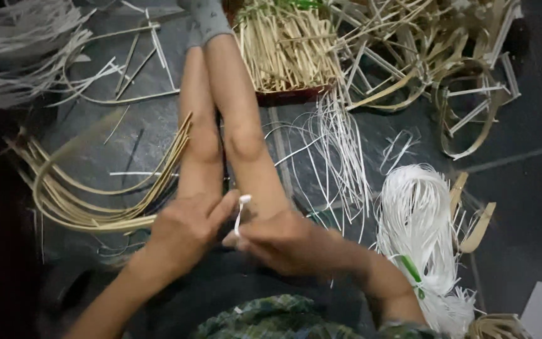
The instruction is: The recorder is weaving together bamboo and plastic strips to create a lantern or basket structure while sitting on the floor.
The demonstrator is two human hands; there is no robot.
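Note:
My left hand (pixel 186 229) and my right hand (pixel 283 242) meet over my thighs, fingers pinched together on a thin white plastic strip (pixel 241 210) that curls up between them. My bare legs (pixel 221 132) stretch away from me across the dark floor. A bundle of white plastic strips (pixel 418 220) lies just right of my right forearm, tied with a green band. Curved bamboo strips (pixel 89 201) lie in a bent sheaf just left of my left hand.
A reddish tray (pixel 290 95) piled with short pale bamboo sticks sits beyond my knees. Loose bamboo loops and white strips (pixel 465 88) are heaped at the far right. Pale fibre strands (pixel 14 50) spread at the far left. Loose white strips (pixel 340 157) lie right of my legs.

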